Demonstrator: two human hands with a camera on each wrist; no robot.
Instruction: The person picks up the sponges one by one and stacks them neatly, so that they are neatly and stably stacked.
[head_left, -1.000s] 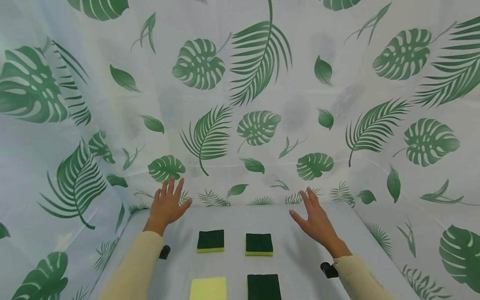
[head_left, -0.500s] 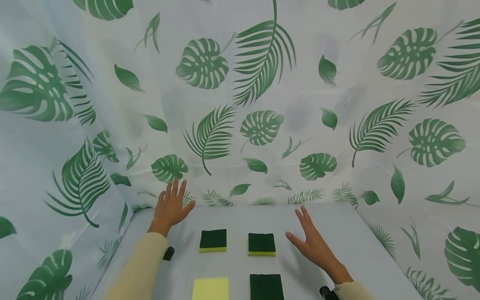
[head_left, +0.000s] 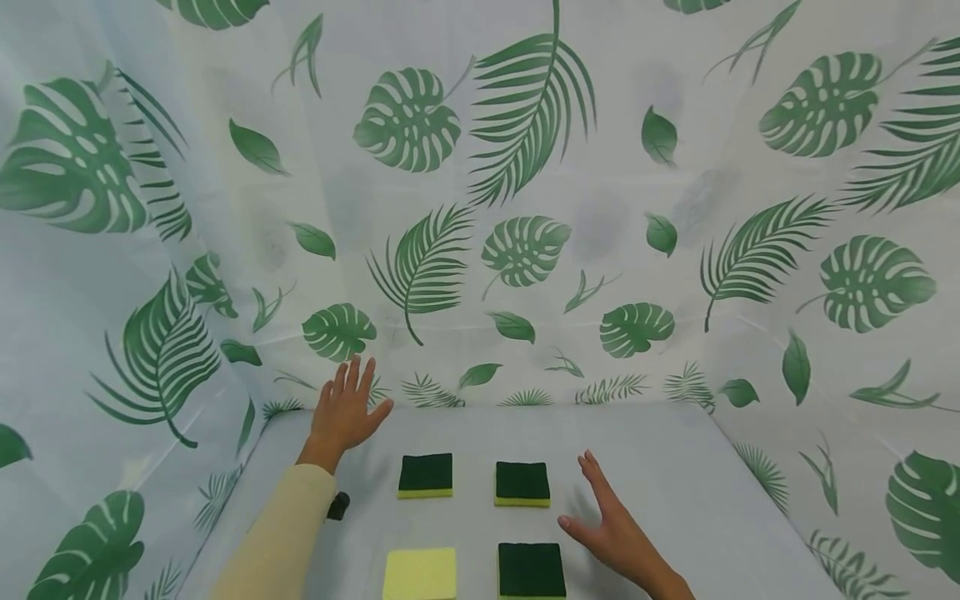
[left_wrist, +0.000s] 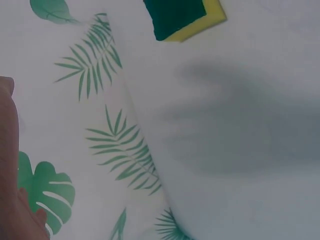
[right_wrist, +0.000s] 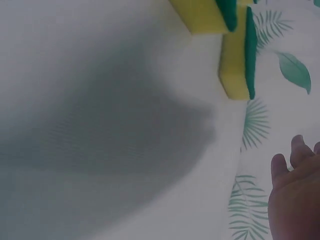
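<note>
My left hand hovers over the back left of the table, fingers straight and thumb spread, holding nothing. Lower and to the right, my right hand is also empty, its fingers extended beside the sponges. A back left sponge and a back right sponge lie dark green side up over yellow. In front of them are a sponge with its yellow face up and another green-topped sponge. The left wrist view shows one sponge beyond the hand's shadow; the right wrist view catches a sponge's yellow side.
The pale table meets a white leaf-printed sheet at the back and both sides. A small black device sits at the left wrist. Both hands cast soft shadows on the tabletop.
My right hand has come down and nearer, toward the front right sponge, and its sleeve has left the view. My left hand has barely moved. The sponges stay in place.
</note>
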